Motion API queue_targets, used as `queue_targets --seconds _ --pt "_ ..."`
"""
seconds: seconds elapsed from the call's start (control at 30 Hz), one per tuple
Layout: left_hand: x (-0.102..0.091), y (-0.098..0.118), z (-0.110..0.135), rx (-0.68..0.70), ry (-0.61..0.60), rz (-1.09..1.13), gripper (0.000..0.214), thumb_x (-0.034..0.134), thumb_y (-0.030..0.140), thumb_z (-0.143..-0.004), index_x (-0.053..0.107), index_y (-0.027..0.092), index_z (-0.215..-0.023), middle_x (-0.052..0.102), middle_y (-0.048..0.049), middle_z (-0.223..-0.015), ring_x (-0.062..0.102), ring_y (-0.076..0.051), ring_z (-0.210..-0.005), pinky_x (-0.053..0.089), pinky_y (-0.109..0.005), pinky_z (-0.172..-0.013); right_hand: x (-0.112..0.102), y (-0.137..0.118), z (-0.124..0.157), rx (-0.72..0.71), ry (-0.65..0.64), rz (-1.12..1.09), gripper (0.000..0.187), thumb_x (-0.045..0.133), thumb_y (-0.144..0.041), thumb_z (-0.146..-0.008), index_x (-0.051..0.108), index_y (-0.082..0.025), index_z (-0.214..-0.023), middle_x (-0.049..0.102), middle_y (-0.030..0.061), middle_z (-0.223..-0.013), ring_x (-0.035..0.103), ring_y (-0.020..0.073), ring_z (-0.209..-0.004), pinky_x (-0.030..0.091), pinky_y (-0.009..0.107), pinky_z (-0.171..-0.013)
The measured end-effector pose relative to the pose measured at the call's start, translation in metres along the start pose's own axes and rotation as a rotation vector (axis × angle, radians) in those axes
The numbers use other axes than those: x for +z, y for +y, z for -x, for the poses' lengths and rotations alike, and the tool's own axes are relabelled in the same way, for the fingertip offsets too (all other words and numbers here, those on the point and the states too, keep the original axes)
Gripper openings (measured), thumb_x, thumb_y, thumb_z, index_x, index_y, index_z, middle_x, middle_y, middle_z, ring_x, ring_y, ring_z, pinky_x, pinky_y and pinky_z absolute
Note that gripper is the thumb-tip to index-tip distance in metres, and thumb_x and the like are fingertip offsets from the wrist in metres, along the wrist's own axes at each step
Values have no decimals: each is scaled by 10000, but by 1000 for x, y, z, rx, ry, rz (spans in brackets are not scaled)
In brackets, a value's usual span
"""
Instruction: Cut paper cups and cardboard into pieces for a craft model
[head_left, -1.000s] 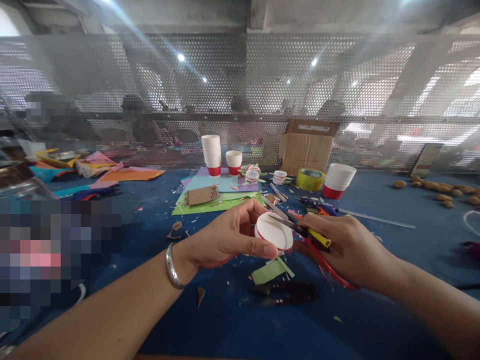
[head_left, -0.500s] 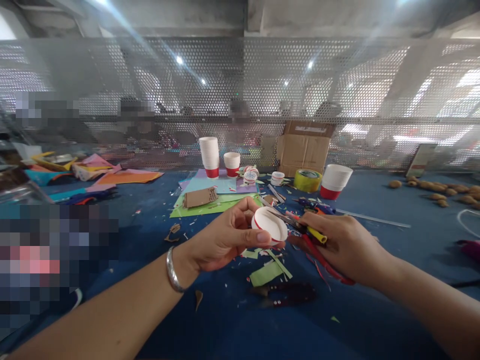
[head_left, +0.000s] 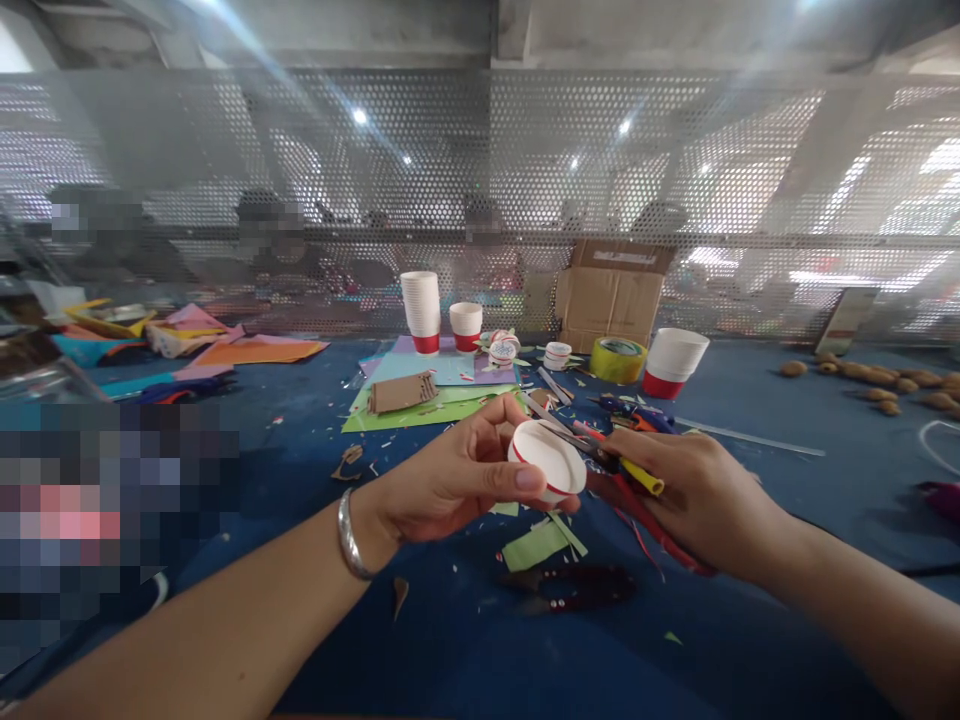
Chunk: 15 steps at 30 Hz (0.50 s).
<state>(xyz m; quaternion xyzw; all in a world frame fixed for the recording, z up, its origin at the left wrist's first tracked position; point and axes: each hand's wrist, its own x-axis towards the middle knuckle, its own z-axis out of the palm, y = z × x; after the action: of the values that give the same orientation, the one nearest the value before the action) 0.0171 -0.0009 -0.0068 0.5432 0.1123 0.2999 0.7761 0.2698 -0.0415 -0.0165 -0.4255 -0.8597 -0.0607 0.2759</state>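
My left hand [head_left: 465, 475] grips a cut-down white paper cup bottom [head_left: 553, 455] with a red band, its hollow side tilted up toward me. The thumb lies along the near wall and the fingers curl round the far side. My right hand [head_left: 694, 495] is closed on scissors [head_left: 634, 490] with red and yellow handles. Their blades reach over the cup's far right rim. Below the hands lie a green paper strip [head_left: 534, 547] and dark thread snips [head_left: 577, 588] on the blue table. A thin red strip hangs near the scissors' handles.
Behind the hands stand stacks of paper cups [head_left: 421, 312], a yellow tape roll [head_left: 616, 360] and a cardboard box [head_left: 611, 295]. Cardboard pieces [head_left: 403, 392] rest on coloured paper sheets [head_left: 450, 368]. Walnut-like brown lumps [head_left: 855, 370] lie at right. A perforated metal screen [head_left: 300, 150] rises behind.
The cup bottom and both hands have shifted slightly to the right. The scissor blades look more spread at the rim than before. Both hands keep their holds.
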Motion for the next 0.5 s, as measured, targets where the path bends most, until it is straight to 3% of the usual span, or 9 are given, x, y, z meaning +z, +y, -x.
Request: queue_targets --seconds 0.37,0.5 --pt "-1 1 1 18 -37 13 307 781 194 -816 495 181 -925 735 -56 -952 745 -199 -906 568 -289 -808 0 -2 -2 -57 54 21 348 404 -359 -1035 658 -166 -896 700 56 -638 646 171 -527 401 266 -497" --pt "-1 1 0 18 -59 1 310 779 193 -814 489 185 -923 737 -50 -928 745 -198 -896 562 -288 -802 -3 -4 -3 -74 31 27 282 434 -291 -1018 660 -163 -908 721 74 -668 662 179 -543 415 272 -503"
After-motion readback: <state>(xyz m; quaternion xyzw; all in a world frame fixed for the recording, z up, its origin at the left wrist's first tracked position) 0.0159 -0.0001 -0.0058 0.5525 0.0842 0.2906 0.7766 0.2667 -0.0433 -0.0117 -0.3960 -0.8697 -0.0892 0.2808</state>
